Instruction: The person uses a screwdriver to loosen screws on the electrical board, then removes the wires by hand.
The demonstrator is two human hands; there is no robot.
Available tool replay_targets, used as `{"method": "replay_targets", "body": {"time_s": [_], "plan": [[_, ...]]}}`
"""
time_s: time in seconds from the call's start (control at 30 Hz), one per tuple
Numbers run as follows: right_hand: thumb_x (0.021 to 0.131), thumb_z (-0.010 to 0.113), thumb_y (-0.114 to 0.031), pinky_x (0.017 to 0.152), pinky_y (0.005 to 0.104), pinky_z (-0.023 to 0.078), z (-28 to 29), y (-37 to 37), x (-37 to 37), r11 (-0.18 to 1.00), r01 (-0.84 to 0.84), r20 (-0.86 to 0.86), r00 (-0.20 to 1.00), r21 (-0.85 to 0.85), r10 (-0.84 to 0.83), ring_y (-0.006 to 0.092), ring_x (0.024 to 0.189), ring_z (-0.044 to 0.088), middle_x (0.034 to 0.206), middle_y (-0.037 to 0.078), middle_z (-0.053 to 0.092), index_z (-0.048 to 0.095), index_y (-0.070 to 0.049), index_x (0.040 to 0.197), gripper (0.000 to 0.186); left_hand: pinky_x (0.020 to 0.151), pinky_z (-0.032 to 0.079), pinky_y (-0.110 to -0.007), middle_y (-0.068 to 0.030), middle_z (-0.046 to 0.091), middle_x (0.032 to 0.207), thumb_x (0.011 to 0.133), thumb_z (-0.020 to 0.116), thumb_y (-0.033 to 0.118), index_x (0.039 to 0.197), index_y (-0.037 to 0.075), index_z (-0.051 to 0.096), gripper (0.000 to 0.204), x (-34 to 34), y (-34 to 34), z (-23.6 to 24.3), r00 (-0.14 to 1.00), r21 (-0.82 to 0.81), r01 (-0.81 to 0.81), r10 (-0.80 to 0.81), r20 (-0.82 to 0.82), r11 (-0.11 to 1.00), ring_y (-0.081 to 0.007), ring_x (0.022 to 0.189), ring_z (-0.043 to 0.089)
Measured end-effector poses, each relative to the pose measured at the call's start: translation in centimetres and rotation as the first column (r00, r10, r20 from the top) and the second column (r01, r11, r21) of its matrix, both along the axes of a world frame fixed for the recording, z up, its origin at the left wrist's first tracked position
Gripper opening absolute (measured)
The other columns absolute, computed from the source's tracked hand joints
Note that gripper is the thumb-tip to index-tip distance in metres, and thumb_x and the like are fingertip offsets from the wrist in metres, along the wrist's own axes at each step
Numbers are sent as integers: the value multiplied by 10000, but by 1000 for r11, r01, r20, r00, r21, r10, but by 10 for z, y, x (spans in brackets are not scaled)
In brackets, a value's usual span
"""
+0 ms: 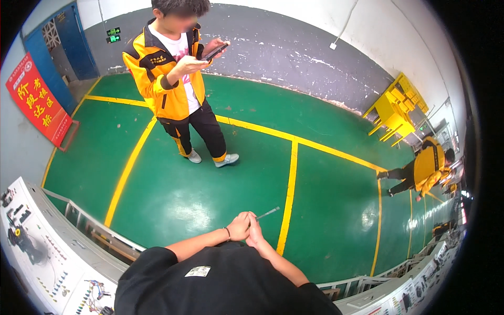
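Note:
Both hands meet in front of my black shirt, over the green floor. My left hand (239, 227), with a dark band at its wrist, is closed and pressed against the other hand. My right hand (254, 231) lies against it with its fingers folded. From between the fingers on the right hand's side sticks a thin grey rod (269, 212), slanting up to the right. Its other end is hidden in the hands, so its kind is unclear. What the left fingers hold, if anything, is also hidden.
A person in a yellow and black jacket (173, 79) stands ahead, looking at a handheld device. Another person (428, 165) bends at the right. White benches with electrical parts (47, 257) flank me behind railings. Yellow stools (396, 115) stack by the wall; a red banner (38, 100) leans left.

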State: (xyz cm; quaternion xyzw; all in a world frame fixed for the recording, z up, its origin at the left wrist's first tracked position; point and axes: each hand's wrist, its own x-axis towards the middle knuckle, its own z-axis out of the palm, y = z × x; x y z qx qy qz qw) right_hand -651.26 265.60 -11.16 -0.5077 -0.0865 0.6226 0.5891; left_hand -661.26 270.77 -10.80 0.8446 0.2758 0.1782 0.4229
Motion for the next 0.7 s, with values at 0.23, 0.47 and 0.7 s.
{"method": "replay_targets", "body": {"time_s": [0.23,0.47,0.7], "plan": [[934,504,-449,974,469,423,-20,-17,14,971,-75,-348,937,-226,-9,255,1116,524,1202,93,544,508,-140,1152,378,1138,157,-536,-204,30,1571,903,442,420,1510,55,85,793,-13,-6,-4,833,-242,369,-434,-342,898,-345,1457,-45],[930,498,-438,860,480,462,-31,-19,24,906,-5,-196,977,-423,-86,218,1007,545,1031,75,576,556,-114,1067,357,1119,78,-613,-126,-14,1588,873,440,649,1501,353,195,737,-51,10,-18,778,-184,415,-452,-436,891,-421,1438,-42],[932,511,-350,762,404,502,-19,-8,13,920,93,-254,946,-382,-201,219,798,591,809,73,572,561,-76,897,282,1126,88,-591,-196,-33,1572,807,519,693,1481,333,280,801,-131,43,-54,768,-347,169,-344,-539,922,-447,1431,-31]]}}
